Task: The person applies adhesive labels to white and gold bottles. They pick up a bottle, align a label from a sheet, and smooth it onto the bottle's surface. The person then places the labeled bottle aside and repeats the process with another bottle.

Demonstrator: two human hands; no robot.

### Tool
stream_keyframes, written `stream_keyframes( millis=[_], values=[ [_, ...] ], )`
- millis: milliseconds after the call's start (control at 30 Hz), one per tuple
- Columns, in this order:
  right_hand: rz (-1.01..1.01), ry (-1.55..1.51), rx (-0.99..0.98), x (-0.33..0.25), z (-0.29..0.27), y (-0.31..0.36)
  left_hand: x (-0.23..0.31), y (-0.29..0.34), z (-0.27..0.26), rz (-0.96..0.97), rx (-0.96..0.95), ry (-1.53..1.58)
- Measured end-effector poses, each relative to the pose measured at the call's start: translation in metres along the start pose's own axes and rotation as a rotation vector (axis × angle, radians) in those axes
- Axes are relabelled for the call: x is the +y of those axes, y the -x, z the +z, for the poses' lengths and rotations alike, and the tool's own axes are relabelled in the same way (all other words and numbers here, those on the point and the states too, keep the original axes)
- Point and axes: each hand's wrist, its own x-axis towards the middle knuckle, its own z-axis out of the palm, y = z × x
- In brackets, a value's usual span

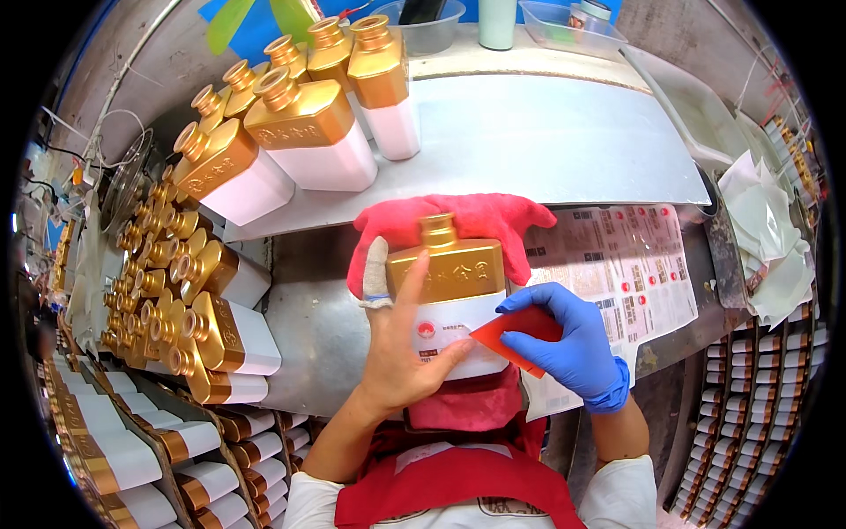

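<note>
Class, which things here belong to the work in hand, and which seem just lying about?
Likely part of the work:
gold-and-white bottle, touched by the left hand
orange-red flat piece in the right hand
red cloth behind the bottle
printed sheet

Apparently just lying about:
pale green container
clear plastic tub
heaped white paper

Btl (471,304) on cloth (502,219), label sht (648,273) to R

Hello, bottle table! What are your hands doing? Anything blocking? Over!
Left hand spread on gold-and-white bottle. Blue-gloved right hand pinching flat orange-red scraper, corner at bottle's white front. Left hand partly blocks gold lettering.
</note>
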Motion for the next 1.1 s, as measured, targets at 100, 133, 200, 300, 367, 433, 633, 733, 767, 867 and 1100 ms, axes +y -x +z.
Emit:
stream_keyframes(
  millis=[100, 133, 200, 300, 367, 433, 633, 733, 767, 867, 1100],
  values=[
    [0.039, -0.055, 0.047, -0.001, -0.008, -0.001, 0.0, -0.003, -0.001, -0.011, -0.009, -0.024],
    [0.062, -0.069, 0.077, -0.001, -0.011, -0.001, 0.0, -0.003, -0.001, -0.022, -0.009, -0.04],
    [0.09, -0.065, 0.092, 0.002, -0.017, -0.001, -0.001, -0.005, 0.001, 0.004, 0.022, -0.037],
    [0.118, -0.08, 0.112, 0.004, -0.019, -0.001, -0.002, -0.009, 0.006, -0.013, 0.089, -0.115],
    [0.142, -0.109, 0.12, 0.006, -0.019, 0.0, -0.006, -0.01, 0.008, -0.037, 0.13, -0.145],
    [0.166, -0.159, 0.142, 0.014, -0.023, 0.002, -0.011, -0.011, 0.01, -0.047, 0.156, -0.118],
    [0.196, -0.199, 0.166, 0.023, -0.025, 0.005, 0.006, -0.017, 0.008, -0.019, 0.119, -0.186],
    [0.18, -0.215, 0.176, 0.023, -0.024, 0.006, 0.005, -0.02, 0.01, -0.048, 0.137, -0.223],
    [0.172, -0.221, 0.183, 0.023, -0.024, 0.007, 0.004, -0.019, 0.01, -0.053, 0.141, -0.189],
    [0.175, -0.228, 0.194, 0.022, -0.024, 0.009, 0.003, -0.016, 0.009, -0.054, 0.138, -0.132],
    [0.18, -0.215, 0.143, 0.013, -0.018, 0.011, -0.003, -0.013, 0.006, -0.036, 0.127, -0.094]
  ],
)
